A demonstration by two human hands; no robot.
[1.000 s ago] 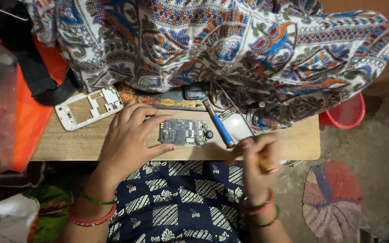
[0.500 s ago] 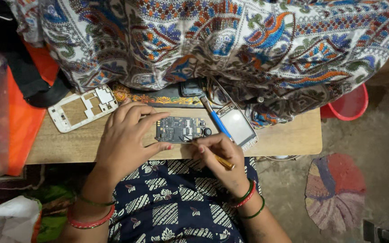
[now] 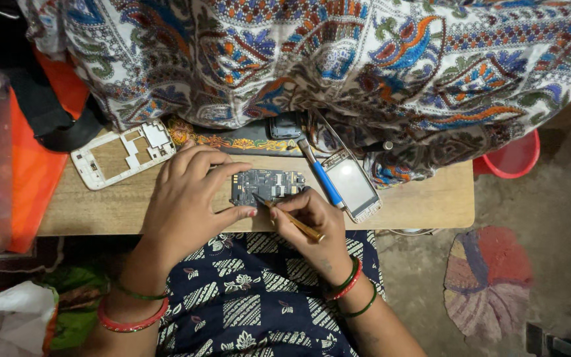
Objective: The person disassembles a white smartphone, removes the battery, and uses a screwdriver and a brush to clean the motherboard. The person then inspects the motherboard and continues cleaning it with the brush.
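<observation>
Right hand [image 3: 315,221] pinches a thin yellow-handled tool [image 3: 290,218], tip down on the phone circuit board [image 3: 267,186]. Left hand [image 3: 190,201] clamps the board's left edge, thumb under, fingers over, pinning it to the wooden tabletop [image 3: 418,198] near the front edge. Risk: if the tip skids, it could scratch tracks or lift a small part; a loose left grip would let the board pivot. Just right lie a blue-handled screwdriver [image 3: 324,180] and a screen frame [image 3: 353,186], close enough to be nudged. Farther left, a white phone housing [image 3: 123,153]. Patterned cloth [image 3: 338,59] overhangs behind.
</observation>
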